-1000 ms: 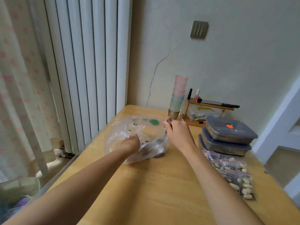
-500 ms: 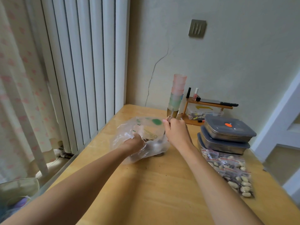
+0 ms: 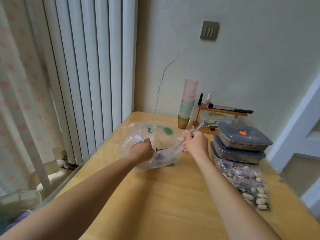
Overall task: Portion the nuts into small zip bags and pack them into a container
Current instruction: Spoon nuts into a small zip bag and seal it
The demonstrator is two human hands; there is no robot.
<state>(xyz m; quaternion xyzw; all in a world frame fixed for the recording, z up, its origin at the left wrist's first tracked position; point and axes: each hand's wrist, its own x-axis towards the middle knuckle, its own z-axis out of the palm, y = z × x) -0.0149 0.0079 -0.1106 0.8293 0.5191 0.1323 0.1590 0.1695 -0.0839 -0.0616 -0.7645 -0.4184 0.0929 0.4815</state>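
I count one large clear bag [image 3: 152, 144], two stacked lidded containers [image 3: 242, 142], two small bottles [image 3: 204, 99], one cup stack [image 3: 187, 103], and several filled zip bags [image 3: 245, 184].

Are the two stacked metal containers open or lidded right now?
Lidded. Both stacked containers carry grey lids; the top lid sits flat, bearing an orange mark.

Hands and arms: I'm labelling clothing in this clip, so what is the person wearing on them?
Nothing visible: the left hand and right hand are bare, without gloves, rings or a watch, and both forearms are uncovered to the frame edge, with no sleeves in view.
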